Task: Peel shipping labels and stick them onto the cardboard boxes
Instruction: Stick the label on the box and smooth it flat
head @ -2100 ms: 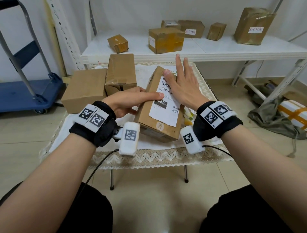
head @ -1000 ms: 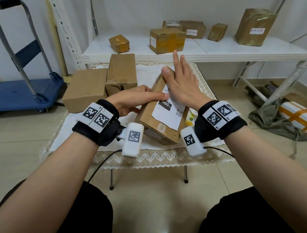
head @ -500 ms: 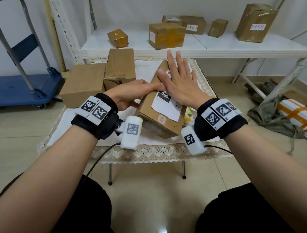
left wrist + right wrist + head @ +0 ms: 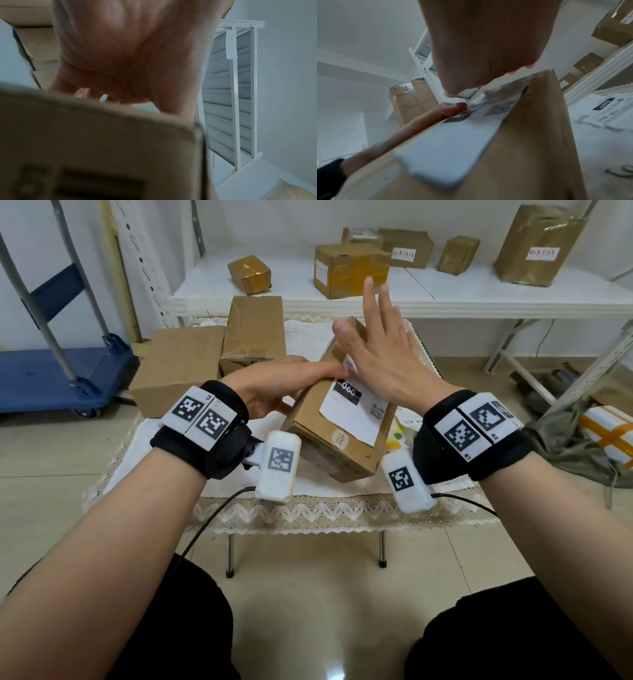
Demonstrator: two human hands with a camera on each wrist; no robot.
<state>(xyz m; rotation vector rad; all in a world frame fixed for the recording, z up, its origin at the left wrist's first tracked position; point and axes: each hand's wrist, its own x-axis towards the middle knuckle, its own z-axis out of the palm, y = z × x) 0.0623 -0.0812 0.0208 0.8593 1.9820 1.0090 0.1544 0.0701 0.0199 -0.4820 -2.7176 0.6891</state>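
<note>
**Label down on the tilted box, two boxes waiting**

Head view: your left hand (image 4: 274,386) steadies the tilted brown cardboard box (image 4: 337,436) on the cloth-covered counter (image 4: 205,501), index finger stretched straight onto the edge of the white printed shipping label (image 4: 356,414). Your right hand (image 4: 380,361) is spread flat above the label's far end, fingers straight; whether the palm touches it you cannot tell here. The label looks stuck along its near part, so this box appears almost done. Two plain brown cardboard boxes (image 4: 209,361) beside it show no label on the sides you can see, so more work probably remains. The taped boxes on the white shelf (image 4: 479,299) partly carry small labels.

Left wrist view: the palm (image 4: 133,54) fills the frame above a blurred box edge; finger positions are hidden.

Right wrist view: your right palm (image 4: 488,40) hovers over the label (image 4: 453,146), while the left index fingertip (image 4: 453,108) presses its edge. A sheet with another printed label (image 4: 604,112) lies on the counter, just beside the box.
</note>
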